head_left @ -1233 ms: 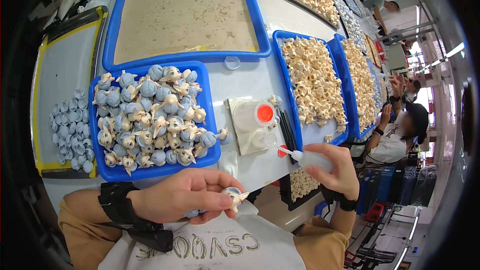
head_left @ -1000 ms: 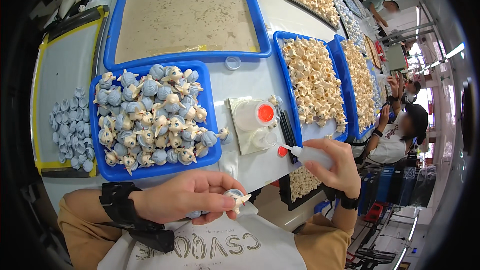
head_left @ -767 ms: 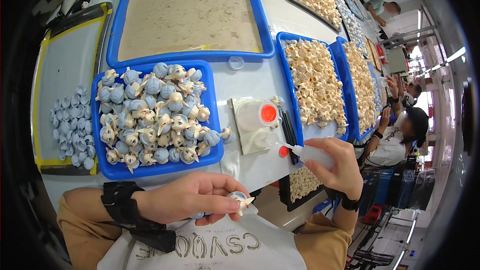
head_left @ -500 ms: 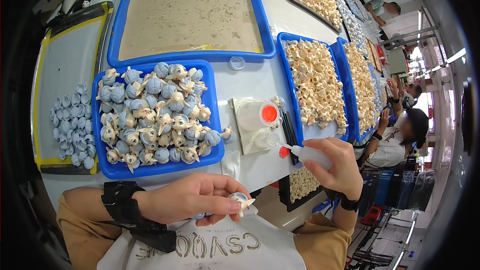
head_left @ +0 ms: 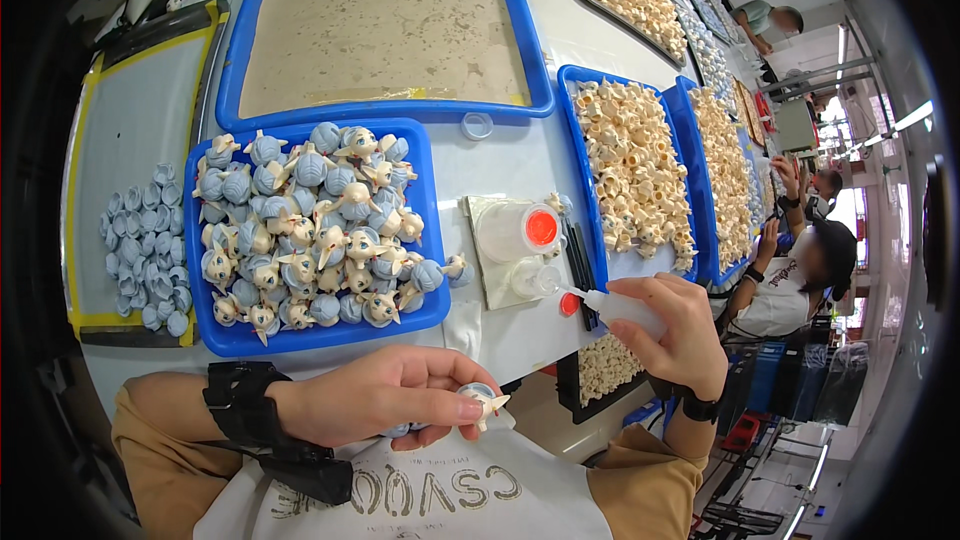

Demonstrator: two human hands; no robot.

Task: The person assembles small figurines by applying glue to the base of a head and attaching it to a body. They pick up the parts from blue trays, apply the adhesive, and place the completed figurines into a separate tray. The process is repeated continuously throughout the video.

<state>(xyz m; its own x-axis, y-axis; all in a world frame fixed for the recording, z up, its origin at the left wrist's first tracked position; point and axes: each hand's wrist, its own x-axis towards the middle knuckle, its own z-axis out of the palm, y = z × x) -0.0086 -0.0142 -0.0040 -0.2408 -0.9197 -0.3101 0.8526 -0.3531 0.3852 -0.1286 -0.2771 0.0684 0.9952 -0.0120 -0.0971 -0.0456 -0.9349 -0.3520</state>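
My left hand (head_left: pixel 385 402) is closed on a small doll head (head_left: pixel 487 403) with pointed ears, pinched between thumb and fingers above my lap. Under those fingers a light-blue piece (head_left: pixel 397 431) shows in part. My right hand (head_left: pixel 680 335) grips a translucent white squeeze bottle (head_left: pixel 630 311), tilted so its thin nozzle points left. The nozzle tip is close to a small clear container (head_left: pixel 530 280); I cannot tell if they touch. Beside it lie a larger white bottle with a red-orange cap (head_left: pixel 500 230) and a small red cap (head_left: pixel 569 304).
A blue tray (head_left: pixel 432 240) of blue-haired doll heads stands at left, with loose blue hair pieces (head_left: pixel 150 250) beyond it. Behind is a sand-coloured blue-rimmed tray (head_left: pixel 380 40). Blue trays (head_left: pixel 625 265) of cream parts stand right. Co-workers (head_left: pixel 790 285) sit farther right.
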